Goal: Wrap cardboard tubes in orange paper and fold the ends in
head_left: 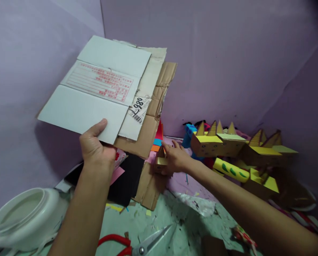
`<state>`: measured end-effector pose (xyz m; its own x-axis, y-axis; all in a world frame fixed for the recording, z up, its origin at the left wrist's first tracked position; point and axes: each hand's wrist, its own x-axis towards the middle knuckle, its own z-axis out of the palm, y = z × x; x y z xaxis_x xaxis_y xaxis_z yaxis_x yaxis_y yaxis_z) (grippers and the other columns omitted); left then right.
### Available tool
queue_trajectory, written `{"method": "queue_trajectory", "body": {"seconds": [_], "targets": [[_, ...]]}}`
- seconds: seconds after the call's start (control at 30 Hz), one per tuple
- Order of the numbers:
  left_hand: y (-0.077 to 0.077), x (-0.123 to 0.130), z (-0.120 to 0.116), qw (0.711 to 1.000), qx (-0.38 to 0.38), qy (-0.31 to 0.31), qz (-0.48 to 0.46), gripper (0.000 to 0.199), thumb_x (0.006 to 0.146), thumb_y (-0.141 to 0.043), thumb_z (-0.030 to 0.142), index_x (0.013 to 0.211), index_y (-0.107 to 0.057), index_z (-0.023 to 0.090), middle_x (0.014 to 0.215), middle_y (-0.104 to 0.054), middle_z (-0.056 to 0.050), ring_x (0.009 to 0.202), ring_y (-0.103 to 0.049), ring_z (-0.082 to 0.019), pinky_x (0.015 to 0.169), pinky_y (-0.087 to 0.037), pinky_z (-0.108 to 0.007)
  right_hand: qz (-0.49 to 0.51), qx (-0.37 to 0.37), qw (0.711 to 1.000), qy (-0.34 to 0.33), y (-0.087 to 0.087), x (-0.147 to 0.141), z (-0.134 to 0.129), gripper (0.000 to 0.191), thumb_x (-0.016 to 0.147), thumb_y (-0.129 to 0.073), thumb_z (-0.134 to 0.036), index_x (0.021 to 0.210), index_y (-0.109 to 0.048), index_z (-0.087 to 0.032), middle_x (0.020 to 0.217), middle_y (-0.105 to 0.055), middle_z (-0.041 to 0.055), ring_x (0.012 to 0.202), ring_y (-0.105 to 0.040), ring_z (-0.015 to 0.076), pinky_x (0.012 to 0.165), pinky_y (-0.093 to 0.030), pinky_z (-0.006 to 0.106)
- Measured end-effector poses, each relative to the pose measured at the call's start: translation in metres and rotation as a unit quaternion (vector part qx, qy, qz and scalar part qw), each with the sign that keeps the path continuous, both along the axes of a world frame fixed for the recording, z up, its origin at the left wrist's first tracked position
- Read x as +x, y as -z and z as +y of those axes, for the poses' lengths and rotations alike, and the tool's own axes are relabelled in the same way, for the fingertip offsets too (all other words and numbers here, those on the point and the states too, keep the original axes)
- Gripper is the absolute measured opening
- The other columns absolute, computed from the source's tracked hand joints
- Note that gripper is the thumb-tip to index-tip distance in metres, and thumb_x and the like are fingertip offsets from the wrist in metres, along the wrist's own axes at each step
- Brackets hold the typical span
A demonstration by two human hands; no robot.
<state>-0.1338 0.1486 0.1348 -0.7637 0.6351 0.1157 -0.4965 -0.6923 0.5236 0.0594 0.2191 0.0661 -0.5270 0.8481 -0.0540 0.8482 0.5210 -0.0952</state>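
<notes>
Evidently the left hand [98,146] clamps the raised cardboard sheets [95,85] at their lower edge; a snug pinch should stop layers sliding. The right hand [177,158] touches a small spiked box [161,163], grip unclear, beyond the scissors [149,244].

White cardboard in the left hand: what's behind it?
Right of the white cardboard, a labelled pale sheet and, behind that, brown cardboard stick out. Their covered parts can't be seen.
</notes>
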Motion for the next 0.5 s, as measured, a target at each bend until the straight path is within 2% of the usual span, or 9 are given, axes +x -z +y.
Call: {"method": "queue_trajectory", "body": {"seconds": [0.13,0.23,0.3,0.37,0.43,0.5], "targets": [[-0.001,-0.002,0.0,1.0,0.008,-0.014,-0.006,0.045,0.058,-0.059,-0.006,0.096,-0.063,0.019,0.091,-0.071,0.002,0.096,-0.066,-0.02,0.09,-0.055,-0.038,-0.031,-0.008,0.999,-0.014,-0.006,0.0,-0.004,0.098,0.049,-0.08,-0.035,0.134,-0.038,-0.012,0.128,-0.052,0.0194,0.126,-0.034,0.0402,0.098,-0.033,0.053],[-0.002,-0.007,0.0,1.0,0.016,-0.025,-0.008,0.046,0.059,-0.058,-0.006,0.097,-0.063,0.018,0.09,-0.071,0.002,0.093,-0.067,-0.019,0.09,-0.055,-0.039,-0.064,-0.018,0.998,-0.02,-0.018,0.005,-0.015,0.091,0.049,-0.079,-0.033,0.13,-0.044,-0.012,0.122,-0.056,0.0178,0.119,-0.041,0.0386,0.094,-0.037,0.05],[-0.002,-0.011,0.001,0.999,0.02,-0.031,-0.006,0.045,0.059,-0.057,-0.007,0.097,-0.063,0.017,0.091,-0.071,0.002,0.092,-0.067,-0.019,0.089,-0.055,-0.039,-0.093,-0.042,0.994,-0.024,-0.033,0.012,-0.024,0.081,0.047,-0.079,-0.034,0.121,-0.054,-0.014,0.116,-0.06,0.0161,0.114,-0.046,0.0401,0.09,-0.04,0.05],[-0.002,-0.014,0.001,0.999,0.021,-0.038,-0.003,0.046,0.059,-0.056,-0.007,0.097,-0.063,0.018,0.092,-0.07,0.002,0.092,-0.067,-0.019,0.089,-0.055,-0.038,-0.123,-0.065,0.99,-0.024,-0.052,0.018,-0.032,0.057,0.049,-0.079,-0.038,0.1,-0.066,-0.017,0.103,-0.066,0.0131,0.1,-0.057,0.0371,0.079,-0.047,0.045],[-0.001,-0.016,0.003,0.999,0.02,-0.043,0.003,0.046,0.059,-0.057,-0.007,0.097,-0.062,0.018,0.094,-0.07,0.002,0.091,-0.067,-0.018,0.089,-0.056,-0.038,-0.137,-0.03,0.99,0.003,-0.072,0.017,-0.035,0.042,0.056,-0.075,-0.045,0.089,-0.069,-0.019,0.091,-0.069,0.0116,0.085,-0.063,0.0322,0.067,-0.049,0.038],[0.0,-0.016,0.004,0.999,0.014,-0.046,0.013,0.046,0.06,-0.057,-0.006,0.099,-0.061,0.018,0.096,-0.07,0.001,0.091,-0.067,-0.017,0.089,-0.056,-0.036,-0.107,0.039,0.993,0.007,-0.087,0.006,-0.031,0.034,0.066,-0.068,-0.046,0.088,-0.069,-0.019,0.086,-0.07,0.011,0.08,-0.065,0.0304,0.061,-0.048,0.036]]}}
